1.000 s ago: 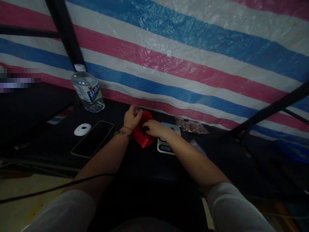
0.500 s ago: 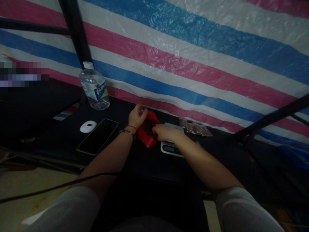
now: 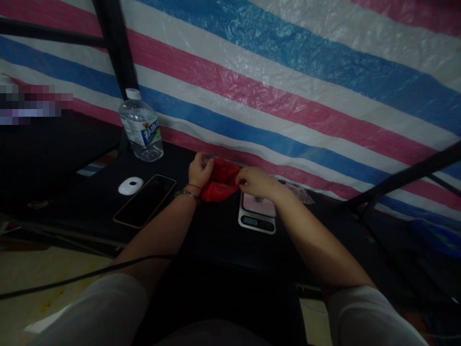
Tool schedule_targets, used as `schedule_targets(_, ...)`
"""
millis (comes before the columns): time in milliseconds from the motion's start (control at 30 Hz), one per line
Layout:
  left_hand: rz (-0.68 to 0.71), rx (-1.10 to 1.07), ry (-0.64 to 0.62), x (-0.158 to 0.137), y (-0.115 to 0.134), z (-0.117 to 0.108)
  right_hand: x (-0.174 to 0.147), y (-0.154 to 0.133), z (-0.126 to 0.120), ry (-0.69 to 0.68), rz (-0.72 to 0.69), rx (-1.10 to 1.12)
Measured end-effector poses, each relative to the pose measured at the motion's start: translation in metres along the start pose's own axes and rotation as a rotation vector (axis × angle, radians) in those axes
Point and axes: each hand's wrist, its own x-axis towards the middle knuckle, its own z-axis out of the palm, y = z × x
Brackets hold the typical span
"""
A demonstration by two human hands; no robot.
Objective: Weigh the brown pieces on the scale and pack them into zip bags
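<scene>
A red bag [image 3: 219, 191] is held up between my two hands on the black surface, its mouth spread and its inside dark. My left hand [image 3: 199, 172] is closed at the bag's left edge. Between its thumb and fingers shows a piece of clear, crinkled plastic [image 3: 206, 160], perhaps a small bag. With thumb and finger, my right hand [image 3: 255, 182] pinches the right edge of the red bag. Just below that hand lies a white kitchen scale [image 3: 257, 224] with a small display; the hand covers part of its plate.
Clear packets [image 3: 299, 193] lie behind my right wrist. To the left are a phone [image 3: 144, 202], a white oval case [image 3: 130, 186] and a large clear bottle [image 3: 141, 129]. Striped sheeting [image 3: 252, 86] hangs behind the black surface [image 3: 212, 235], between dark frame posts [image 3: 117, 53].
My right hand has come up out of the red bag to its right edge. The bag's mouth has narrowed, hiding the brown bits seen inside before. More of the scale shows.
</scene>
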Motion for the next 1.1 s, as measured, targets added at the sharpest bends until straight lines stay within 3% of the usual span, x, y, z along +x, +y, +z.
schedule_targets(133,-0.004,-0.017,0.01,0.0,-0.002,0.002,0.003,-0.005,0.013,-0.16,-0.021,0.053)
schedule_targets(467,0.024,-0.048,-0.025,-0.001,-0.003,0.002,0.039,-0.033,0.03,-0.238,0.183,-0.201)
schedule_targets(633,0.002,-0.043,-0.062,-0.002,-0.002,0.002,0.053,-0.041,0.038,-0.306,0.155,-0.162)
schedule_targets(867,-0.013,-0.011,-0.031,-0.002,0.001,0.002,0.068,-0.026,0.058,-0.168,-0.07,-0.034)
schedule_targets(1100,-0.018,-0.005,-0.043,-0.003,0.002,0.003,0.065,-0.018,0.068,-0.102,-0.065,0.081)
